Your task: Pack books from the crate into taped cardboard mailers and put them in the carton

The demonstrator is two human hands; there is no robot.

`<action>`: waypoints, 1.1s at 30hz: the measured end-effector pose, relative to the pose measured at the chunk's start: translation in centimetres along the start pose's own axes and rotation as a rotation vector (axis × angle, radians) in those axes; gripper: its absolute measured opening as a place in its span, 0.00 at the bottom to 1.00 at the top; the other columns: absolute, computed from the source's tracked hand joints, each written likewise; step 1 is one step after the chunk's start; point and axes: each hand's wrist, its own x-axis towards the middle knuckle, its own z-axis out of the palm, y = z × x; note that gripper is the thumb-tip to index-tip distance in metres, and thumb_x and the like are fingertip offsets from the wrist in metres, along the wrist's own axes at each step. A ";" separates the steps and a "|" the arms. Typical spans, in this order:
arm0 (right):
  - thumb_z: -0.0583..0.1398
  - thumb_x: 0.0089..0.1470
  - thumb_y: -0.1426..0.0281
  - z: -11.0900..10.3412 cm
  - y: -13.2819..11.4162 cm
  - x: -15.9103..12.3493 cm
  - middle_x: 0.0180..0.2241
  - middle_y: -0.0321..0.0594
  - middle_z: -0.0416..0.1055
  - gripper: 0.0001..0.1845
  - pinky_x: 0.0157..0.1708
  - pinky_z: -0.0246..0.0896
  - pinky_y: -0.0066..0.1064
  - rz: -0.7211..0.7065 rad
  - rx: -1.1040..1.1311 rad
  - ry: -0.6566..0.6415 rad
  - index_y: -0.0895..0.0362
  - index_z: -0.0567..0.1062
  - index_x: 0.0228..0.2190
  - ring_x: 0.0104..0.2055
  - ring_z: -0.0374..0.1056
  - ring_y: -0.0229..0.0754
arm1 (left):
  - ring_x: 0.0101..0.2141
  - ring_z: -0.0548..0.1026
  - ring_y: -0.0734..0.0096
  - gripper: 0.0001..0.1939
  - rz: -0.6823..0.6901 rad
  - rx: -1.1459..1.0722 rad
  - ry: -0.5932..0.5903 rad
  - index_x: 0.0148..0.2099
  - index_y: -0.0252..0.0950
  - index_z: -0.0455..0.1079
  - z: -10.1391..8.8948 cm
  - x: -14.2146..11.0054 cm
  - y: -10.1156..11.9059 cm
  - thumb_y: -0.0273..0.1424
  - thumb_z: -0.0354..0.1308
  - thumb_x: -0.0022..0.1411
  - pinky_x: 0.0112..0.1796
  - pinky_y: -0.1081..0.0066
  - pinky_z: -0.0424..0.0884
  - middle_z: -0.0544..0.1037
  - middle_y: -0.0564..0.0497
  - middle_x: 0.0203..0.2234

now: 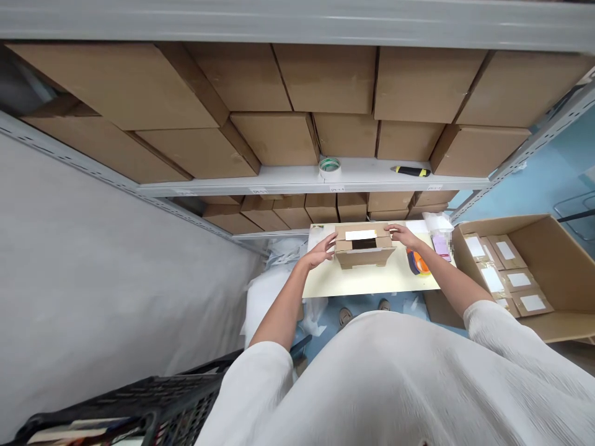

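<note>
A small cardboard box stands on the pale yellow table, its front flap hanging toward me. Across its top lies a white label, and a dark gap shows just below that. My left hand is at the box's left side with fingers spread. At the upper right corner is my right hand, fingers stretched out along the edge. Neither hand is wrapped round the box; whether the fingertips touch it is hard to tell. An orange and purple tape dispenser sits beside my right forearm.
Shelves full of cardboard boxes rise behind the table, holding a tape roll and a utility knife. On the right stands a large carton with several labelled small boxes inside. A black crate is at lower left.
</note>
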 end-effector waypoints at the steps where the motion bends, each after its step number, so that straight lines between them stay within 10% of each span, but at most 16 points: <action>1: 0.66 0.53 0.60 0.0 -0.1 -0.2 0.62 0.43 0.75 0.18 0.64 0.67 0.51 0.029 0.029 -0.001 0.49 0.83 0.46 0.63 0.69 0.53 | 0.76 0.59 0.42 0.57 -0.008 0.000 -0.018 0.79 0.53 0.59 0.1 -0.2 0.1 0.28 0.71 0.49 0.67 0.44 0.67 0.52 0.41 0.80; 9: 0.67 0.58 0.44 1.0 -1.3 -1.6 0.66 0.44 0.71 0.27 0.60 0.72 0.50 0.133 0.034 0.009 0.45 0.79 0.52 0.66 0.67 0.56 | 0.65 0.74 0.50 0.41 0.021 0.128 0.353 0.75 0.42 0.63 3.8 1.5 -0.3 0.45 0.68 0.65 0.64 0.51 0.72 0.67 0.35 0.72; 25: 0.72 0.46 0.62 1.3 3.3 -4.4 0.70 0.44 0.66 0.37 0.58 0.74 0.51 0.096 -0.181 0.109 0.45 0.73 0.59 0.65 0.68 0.56 | 0.57 0.80 0.53 0.40 0.075 0.215 0.320 0.73 0.40 0.64 7.3 2.3 -4.8 0.36 0.70 0.61 0.62 0.48 0.75 0.69 0.35 0.70; 33: 0.68 0.49 0.66 2.5 4.5 -4.4 0.68 0.49 0.67 0.40 0.65 0.70 0.55 0.146 -0.254 0.115 0.46 0.70 0.64 0.66 0.67 0.60 | 0.75 0.61 0.46 0.40 0.038 0.308 0.260 0.78 0.39 0.59 7.6 2.6 -6.7 0.32 0.63 0.66 0.74 0.45 0.58 0.61 0.37 0.77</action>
